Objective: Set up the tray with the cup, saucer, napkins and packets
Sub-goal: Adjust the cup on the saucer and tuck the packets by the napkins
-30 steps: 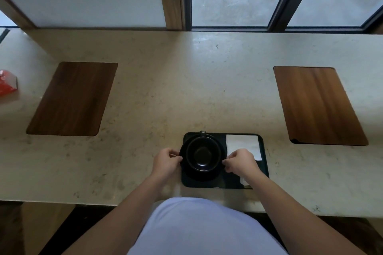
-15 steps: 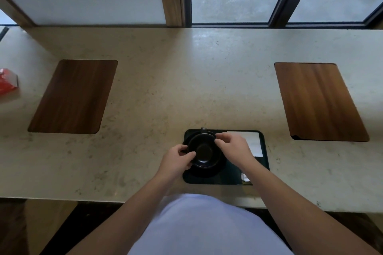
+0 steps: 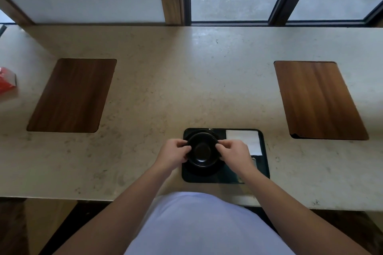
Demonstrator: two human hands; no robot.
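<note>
A dark tray (image 3: 265, 168) lies at the near edge of the stone counter. On its left half sits a black saucer (image 3: 204, 172) with a black cup (image 3: 202, 150) on or just above it. My left hand (image 3: 173, 153) grips the cup's left rim and my right hand (image 3: 234, 154) grips its right rim. A white napkin (image 3: 244, 139) lies flat on the tray's far right part. A packet (image 3: 253, 159) peeks out just behind my right wrist, mostly hidden.
Two wooden placemats lie on the counter, one at the left (image 3: 71, 95) and one at the right (image 3: 318, 99). A red package (image 3: 7, 80) sits at the far left edge. Window frames run along the counter's far side.
Both hands moved from the saucer's sides up onto the cup's rim. The right hand shifted from the cup's far side to its right side.
</note>
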